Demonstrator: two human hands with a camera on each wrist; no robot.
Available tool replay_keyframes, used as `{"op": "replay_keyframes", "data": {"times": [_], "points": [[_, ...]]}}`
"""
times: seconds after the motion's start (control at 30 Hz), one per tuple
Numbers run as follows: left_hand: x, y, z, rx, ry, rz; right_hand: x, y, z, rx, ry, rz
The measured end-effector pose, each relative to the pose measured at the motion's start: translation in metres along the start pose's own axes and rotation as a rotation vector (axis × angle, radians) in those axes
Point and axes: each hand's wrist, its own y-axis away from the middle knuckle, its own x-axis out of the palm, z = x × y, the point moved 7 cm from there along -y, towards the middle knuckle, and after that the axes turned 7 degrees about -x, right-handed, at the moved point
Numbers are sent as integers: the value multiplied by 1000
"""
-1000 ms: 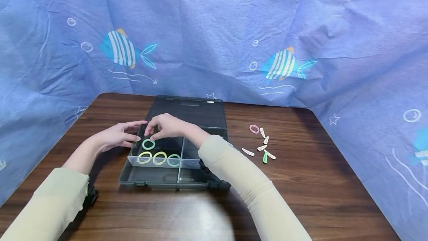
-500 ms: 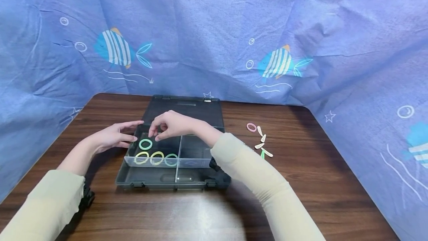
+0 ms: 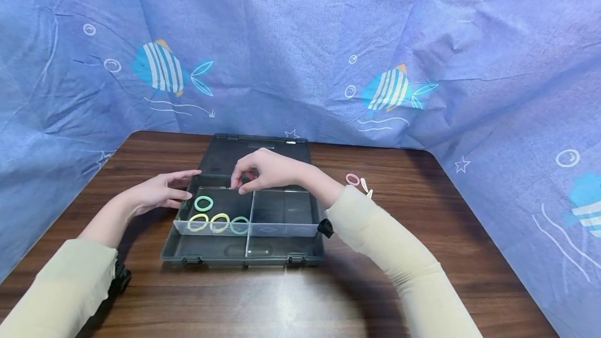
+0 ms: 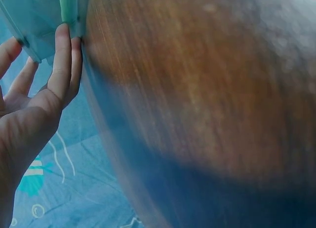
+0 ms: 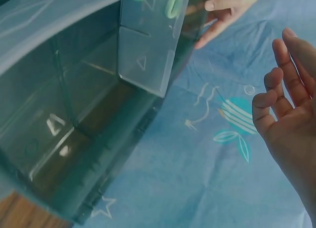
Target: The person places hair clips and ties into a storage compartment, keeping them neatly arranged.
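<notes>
A dark see-through compartment box (image 3: 291, 230) lies on the table with its lid (image 3: 220, 153) folded back. In its left compartment are a green hair tie (image 3: 203, 203), two yellow hair ties (image 3: 219, 223) and a blue-green hair tie (image 3: 240, 226). My left hand (image 3: 161, 192) touches the box's left side with outstretched fingers, seen also in the left wrist view. Above the box, near the middle divider, hovers my right hand (image 3: 267, 171). Its fingers are loosely bent with nothing between them, as the right wrist view shows.
To the right of the box lie a pink hair tie (image 3: 352, 179) and pale hair clips (image 3: 364, 185), partly covered by the right sleeve (image 3: 375, 228). A blue fish-print cloth (image 3: 291, 56) hangs behind the wooden table (image 3: 211, 301).
My right hand has moved right and slightly up, away from the green hair tie. Its sleeve now covers several clips. The left hand stays against the box.
</notes>
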Motion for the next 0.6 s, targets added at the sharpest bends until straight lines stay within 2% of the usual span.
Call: {"op": "replay_keyframes", "data": {"times": [0.27, 0.5, 0.6], "points": [[0, 0, 1, 4, -11, 3, -17, 30, 15, -27, 19, -40], [0, 1, 0, 10, -13, 6, -24, 57, 33, -113, 31, -74], [0, 1, -1, 10, -18, 3, -26, 71, 38, -120, 45, -89]]}}
